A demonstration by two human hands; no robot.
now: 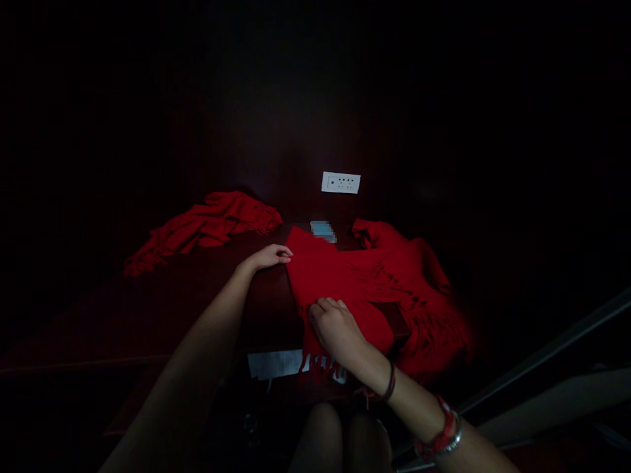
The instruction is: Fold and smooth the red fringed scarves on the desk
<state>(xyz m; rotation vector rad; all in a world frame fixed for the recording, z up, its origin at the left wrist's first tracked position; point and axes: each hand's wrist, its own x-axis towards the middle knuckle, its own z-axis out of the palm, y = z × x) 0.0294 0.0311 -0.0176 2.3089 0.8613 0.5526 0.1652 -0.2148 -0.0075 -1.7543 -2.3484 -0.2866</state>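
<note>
A red fringed scarf (320,269) lies partly folded across the dark table, its tassels hanging over the front edge. My left hand (272,256) pinches the left border of this scarf between thumb and fingers. Lower down, my right hand (336,325) has its fingers curled on the scarf near its fringed lower left edge; the fingertips are partly hidden. To the right, more red fringed fabric (426,282) sits bunched and drapes over the front edge. Whether it is a separate scarf I cannot tell.
Another red fringed scarf (211,223) lies crumpled at the back left of the dark table (197,315). Behind the folded scarf is a small blurred blue item (323,230). A white socket panel (340,182) is on the wall. Pale sheets (276,364) show below the table edge.
</note>
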